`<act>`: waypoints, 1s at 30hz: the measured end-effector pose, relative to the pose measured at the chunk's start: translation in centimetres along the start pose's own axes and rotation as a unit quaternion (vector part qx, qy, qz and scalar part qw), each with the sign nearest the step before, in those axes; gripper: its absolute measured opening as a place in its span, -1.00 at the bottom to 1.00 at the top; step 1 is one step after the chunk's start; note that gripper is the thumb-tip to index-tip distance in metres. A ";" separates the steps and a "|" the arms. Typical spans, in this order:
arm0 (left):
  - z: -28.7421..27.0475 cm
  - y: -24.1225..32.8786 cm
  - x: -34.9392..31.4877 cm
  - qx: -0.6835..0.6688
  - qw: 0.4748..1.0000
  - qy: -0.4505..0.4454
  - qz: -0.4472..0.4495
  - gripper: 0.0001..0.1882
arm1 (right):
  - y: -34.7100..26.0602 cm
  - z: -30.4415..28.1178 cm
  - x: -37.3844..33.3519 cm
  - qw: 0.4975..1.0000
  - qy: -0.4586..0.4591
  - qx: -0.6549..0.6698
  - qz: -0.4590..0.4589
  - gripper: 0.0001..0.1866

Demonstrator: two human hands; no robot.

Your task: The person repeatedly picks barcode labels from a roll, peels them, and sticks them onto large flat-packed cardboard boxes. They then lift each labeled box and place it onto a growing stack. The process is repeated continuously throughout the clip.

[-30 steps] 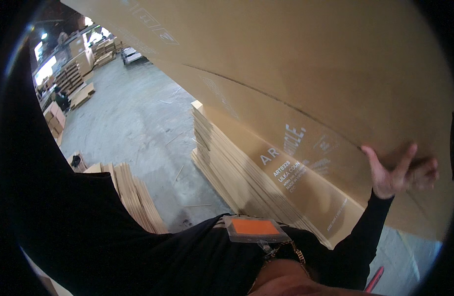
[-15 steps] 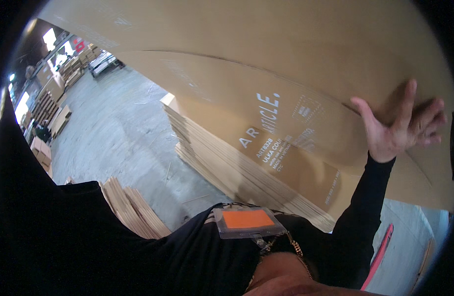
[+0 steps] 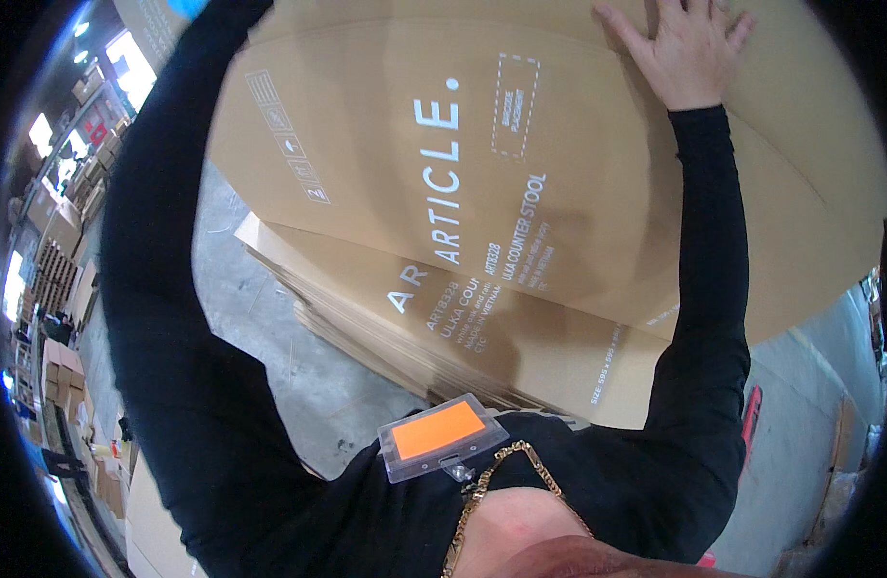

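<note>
1 splayed right hand (image 3: 687, 56) rests on smooth brown cardboard (image 3: 593, 120).

A big cardboard sheet (image 3: 578, 222) blocks the middle and far side, right fingers (image 3: 631, 37) spread on it. A cardboard stack (image 3: 405, 332) below is in the way too. There is room over the gray floor (image 3: 304, 385) at left, and at right past a red thing (image 3: 751, 416)

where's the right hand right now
In the head view, the right hand is near the top edge, right of centre, spread on the large cardboard sheet.
</note>
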State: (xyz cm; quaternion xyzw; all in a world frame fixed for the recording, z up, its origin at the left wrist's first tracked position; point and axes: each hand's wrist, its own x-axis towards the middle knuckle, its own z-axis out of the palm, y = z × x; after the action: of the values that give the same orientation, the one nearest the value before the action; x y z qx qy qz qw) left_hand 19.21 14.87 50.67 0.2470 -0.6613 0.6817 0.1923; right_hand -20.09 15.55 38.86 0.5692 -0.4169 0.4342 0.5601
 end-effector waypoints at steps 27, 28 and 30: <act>-1.5 40.3 -35.5 -0.512 0.604 -0.605 -0.082 0.32 | -13.9 -8.9 -40.3 0.597 -0.791 0.106 0.077 0.31; -1.6 39.8 -35.2 -0.503 0.590 -0.629 -0.061 0.35 | -14.1 -8.6 -39.8 0.589 -0.797 0.110 0.074 0.31; -2.0 39.2 -34.5 -0.503 0.590 -0.631 -0.037 0.41 | -13.7 -8.3 -39.1 0.568 -0.815 0.106 0.054 0.31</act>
State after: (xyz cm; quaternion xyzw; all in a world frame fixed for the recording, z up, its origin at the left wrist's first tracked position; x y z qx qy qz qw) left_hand 23.64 17.04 -1.36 0.5031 -0.8452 -0.0933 -0.1545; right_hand -17.91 23.74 -2.59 0.7139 -0.6775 -0.1426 -0.1055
